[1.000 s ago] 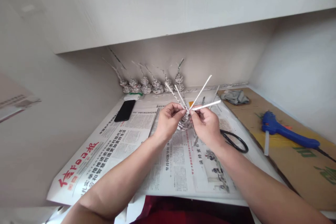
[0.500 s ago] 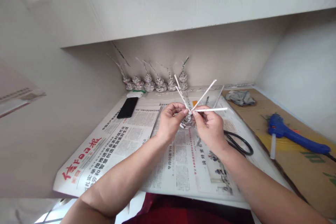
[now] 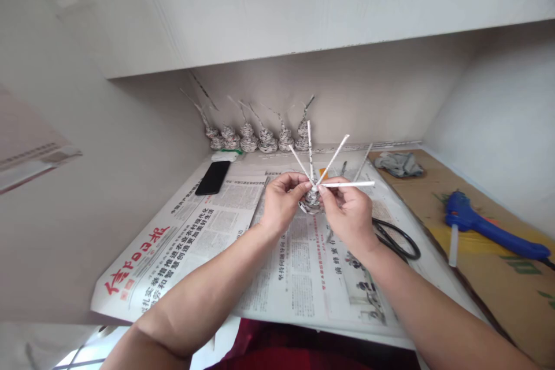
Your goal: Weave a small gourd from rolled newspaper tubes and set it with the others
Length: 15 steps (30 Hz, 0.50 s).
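Two-hand pinch on a little woven piece [image 3: 310,206], paper strips [image 3: 310,150] fanning out everywhere
So the woven piece is sitting at 6 o'clock from the fingertips, long axis running roughly 12 to 6, and neither hand is really nearer. Left hand [image 3: 281,199] is pinching its neck, thumb against forefinger; right hand [image 3: 350,205] is pinching the root of the strip that's pointing to 3, its other fingers curling in, partly hidden. Other strips are aiming at 11, 12 and 1: stiff, thin, straight, whitish rolled paper. The body's looking round and ropey with grey-white print; can't tell if it's touching the newspaper [image 3: 299,266] below. Similar lumpy gourds [image 3: 267,140] are lining up toward 10–11, and a smooth blue glue gun [image 3: 489,225] is lying around 3.
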Motion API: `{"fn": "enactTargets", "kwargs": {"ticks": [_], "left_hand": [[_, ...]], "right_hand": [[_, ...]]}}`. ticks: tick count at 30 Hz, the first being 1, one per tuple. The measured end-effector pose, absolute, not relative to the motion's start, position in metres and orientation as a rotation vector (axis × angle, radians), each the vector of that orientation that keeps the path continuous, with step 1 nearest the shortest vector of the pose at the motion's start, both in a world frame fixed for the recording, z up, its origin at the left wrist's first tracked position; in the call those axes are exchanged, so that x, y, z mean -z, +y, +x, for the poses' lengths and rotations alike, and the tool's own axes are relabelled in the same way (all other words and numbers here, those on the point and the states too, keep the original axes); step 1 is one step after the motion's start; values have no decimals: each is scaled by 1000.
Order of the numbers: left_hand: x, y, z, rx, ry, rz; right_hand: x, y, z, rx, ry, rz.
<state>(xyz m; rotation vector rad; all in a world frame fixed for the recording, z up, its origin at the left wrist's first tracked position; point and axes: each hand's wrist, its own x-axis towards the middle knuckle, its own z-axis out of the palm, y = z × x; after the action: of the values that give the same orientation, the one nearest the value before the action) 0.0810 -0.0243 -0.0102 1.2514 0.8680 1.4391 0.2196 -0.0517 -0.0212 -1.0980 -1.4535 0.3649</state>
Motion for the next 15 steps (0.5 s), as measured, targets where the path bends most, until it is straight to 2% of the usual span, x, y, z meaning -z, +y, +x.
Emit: {"fn": "enactTargets", "kwargs": {"ticks": [9,15], "left_hand": [[7,-33,83,-1435,918,1389],[12,-25,78,-1366,816,1343]], "right_hand": [[23,-50,219,-395,-1419,-1090],[28,-47,219,-541,-1352,-1067]]}}
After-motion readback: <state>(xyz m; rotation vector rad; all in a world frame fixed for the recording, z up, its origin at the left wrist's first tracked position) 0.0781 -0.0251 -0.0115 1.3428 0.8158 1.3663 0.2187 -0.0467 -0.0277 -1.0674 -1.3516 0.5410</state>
